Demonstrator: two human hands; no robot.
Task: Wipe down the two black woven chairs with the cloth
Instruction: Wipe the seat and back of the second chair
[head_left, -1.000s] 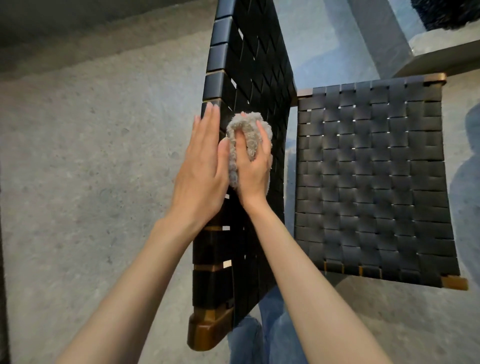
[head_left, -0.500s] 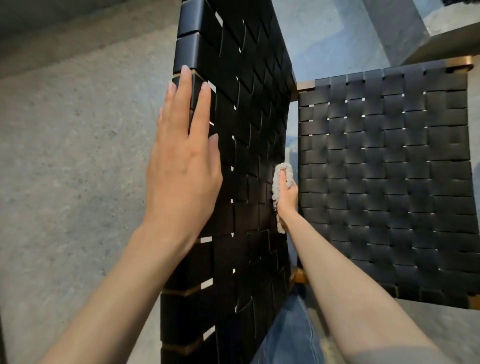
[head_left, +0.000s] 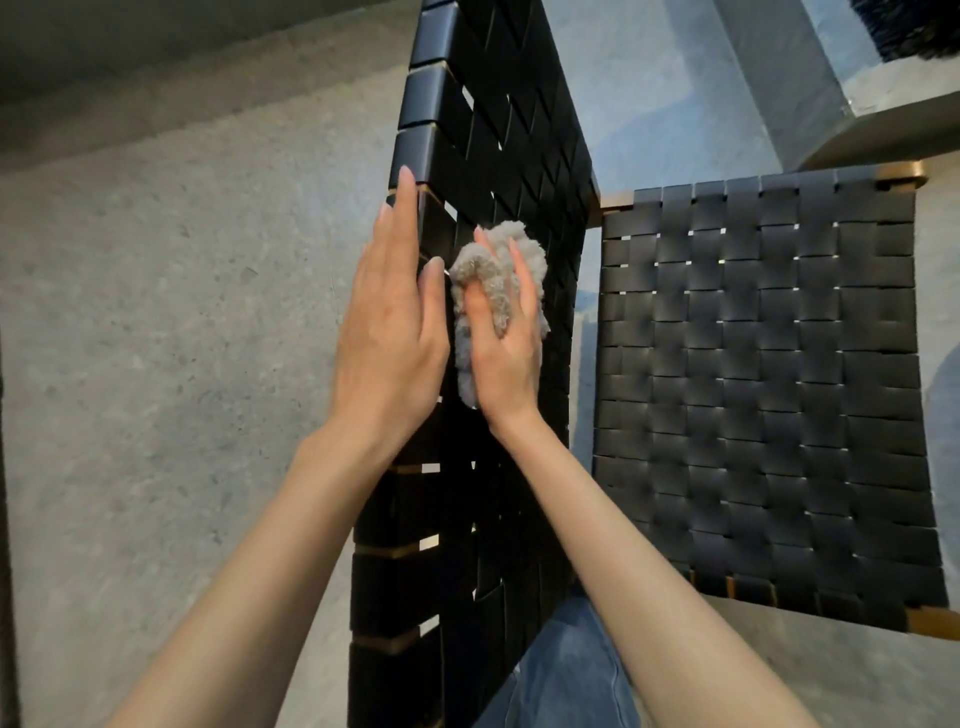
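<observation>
The cloth (head_left: 500, 280), bunched, lies against the upright woven chair back (head_left: 498, 130); my right hand (head_left: 506, 348) grasps it, fingers curled into the pile. My left hand (head_left: 389, 332), fingers straight and released, rests flat on the back's left edge, just beside the cloth. The seat (head_left: 753, 389) lies to the right.

I have one view only: the head-worn wide-angle camera faces forward and steeply down, close to the upright black woven-strap chair back (head_left: 498, 130), with grey concrete floor (head_left: 156, 322) beneath.
</observation>
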